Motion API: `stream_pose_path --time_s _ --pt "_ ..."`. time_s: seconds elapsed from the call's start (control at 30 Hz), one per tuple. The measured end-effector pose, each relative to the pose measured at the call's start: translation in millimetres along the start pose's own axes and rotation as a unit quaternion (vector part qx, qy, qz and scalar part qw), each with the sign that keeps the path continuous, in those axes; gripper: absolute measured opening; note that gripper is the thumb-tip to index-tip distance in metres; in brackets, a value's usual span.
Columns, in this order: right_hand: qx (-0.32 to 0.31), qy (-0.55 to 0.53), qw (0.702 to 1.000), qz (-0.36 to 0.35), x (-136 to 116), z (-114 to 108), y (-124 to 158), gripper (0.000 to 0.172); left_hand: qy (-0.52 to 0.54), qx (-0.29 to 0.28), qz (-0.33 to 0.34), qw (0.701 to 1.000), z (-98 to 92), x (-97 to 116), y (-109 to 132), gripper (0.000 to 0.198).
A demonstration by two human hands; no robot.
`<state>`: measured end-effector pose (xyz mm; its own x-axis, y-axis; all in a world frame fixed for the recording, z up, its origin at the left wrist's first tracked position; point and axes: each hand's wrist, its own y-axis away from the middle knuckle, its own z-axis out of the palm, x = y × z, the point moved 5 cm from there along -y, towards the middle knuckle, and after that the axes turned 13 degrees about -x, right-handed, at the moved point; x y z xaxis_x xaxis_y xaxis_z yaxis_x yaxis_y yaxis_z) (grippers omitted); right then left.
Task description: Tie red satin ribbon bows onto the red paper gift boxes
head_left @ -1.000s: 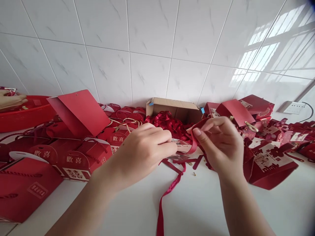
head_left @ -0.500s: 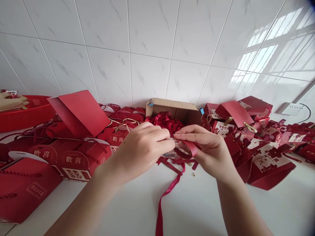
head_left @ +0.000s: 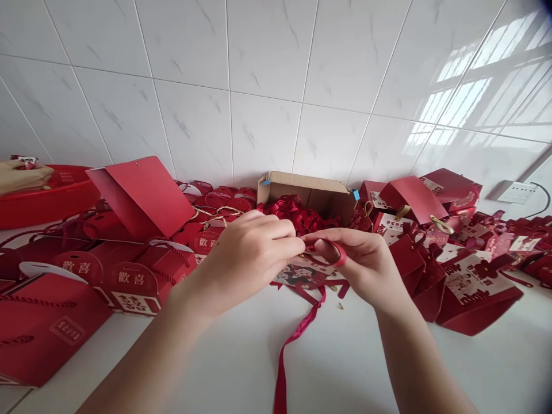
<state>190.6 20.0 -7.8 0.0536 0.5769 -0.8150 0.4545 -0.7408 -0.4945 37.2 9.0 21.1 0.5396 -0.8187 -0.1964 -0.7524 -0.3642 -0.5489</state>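
Pale marbled tiles back a white table. At far left is one red basket, cut off by the edge; another person's hand, also cut off, holds one small packet there. Next come crowded red boxes, three showing the same two gold characters, with one red folded card leaning above them. Mid-table, the left hand has its fingers curled at one end of the strap; its thumb is hidden, so I cannot tell what it grips. That one strap, red, narrow and smooth, bends in a loop between the hands, over one printed piece with cartoon figures, partly covered. Behind stands one carton of tangled dark-red ribbon; one ribbon tail runs off the lower edge. Close beside the left, the right hand pinches the strap between thumb and fingers. One brass pin lies nearby. Rightward, red bags overlap too much to count, near one socket strip.
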Motion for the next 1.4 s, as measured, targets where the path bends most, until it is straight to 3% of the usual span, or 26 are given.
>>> stream_pose_path --time_s 0.4,0.57,0.87,0.97,1.07,1.27,1.4 --pt "-0.013 0.022 1.000 0.017 0 3 -2 0.017 0.023 -0.027 -0.017 0.999 4.2 -6 1 0.019" --pt "-0.025 0.044 0.999 -0.010 -1 6 -4 0.017 0.051 -0.031 -0.029 0.998 3.1 -10 1 0.014" --pt "-0.061 0.064 0.995 -0.033 0 11 -5 0.020 0.098 -0.019 -0.115 0.988 1.6 -16 1 0.013" --pt "-0.075 0.075 0.994 -0.021 5 12 -5 0.030 0.127 -0.019 -0.128 0.983 2.5 -20 1 0.012" --pt "-0.070 0.103 0.991 -0.048 5 13 -6 0.034 0.144 -0.010 -0.126 0.981 1.3 -22 2 0.013" --pt "-0.057 0.154 0.970 -0.178 -14 15 -2 0.039 0.149 0.033 -0.086 0.985 -8.8 -15 5 0.011" --pt "-0.036 0.150 0.971 -0.185 -22 15 4 0.047 0.133 0.099 -0.025 0.986 -21.0 -5 5 0.011"
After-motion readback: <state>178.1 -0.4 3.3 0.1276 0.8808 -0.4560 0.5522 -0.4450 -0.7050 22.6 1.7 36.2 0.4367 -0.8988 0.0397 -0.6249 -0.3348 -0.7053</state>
